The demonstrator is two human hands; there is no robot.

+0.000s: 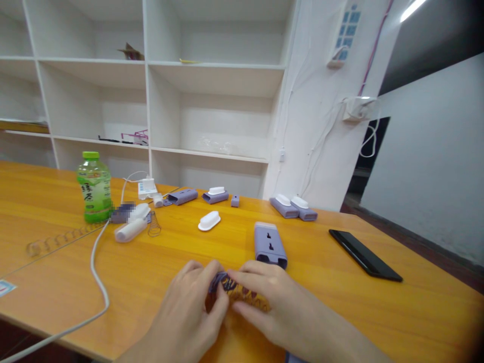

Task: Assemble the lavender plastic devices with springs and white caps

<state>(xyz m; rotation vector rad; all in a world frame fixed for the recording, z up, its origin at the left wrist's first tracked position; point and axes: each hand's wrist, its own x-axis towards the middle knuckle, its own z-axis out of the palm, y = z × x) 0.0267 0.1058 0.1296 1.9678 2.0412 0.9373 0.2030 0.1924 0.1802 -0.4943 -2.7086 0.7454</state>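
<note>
Between my two hands is a small orange-and-purple printed packet [251, 297], low in the middle of the head view. My left hand [191, 302] closes thumb and fingers round its left end. My right hand [274, 292] grips the right part from above and in front, fingers bent over it. Much of the packet is covered by the fingers. Just beyond my right hand lies a lavender plastic case [269, 242] with two small slots in its top face and an opening at the near end. A white oval cap [209, 221] rests farther back on the table.
On the orange wooden table [181, 247] are a green bottle [94, 191], a white cable [99, 272], a wire coil, and a black tablet-like slab [363, 254]. More lavender cases [183, 196], some with white caps, line the back, before white shelves [215, 156].
</note>
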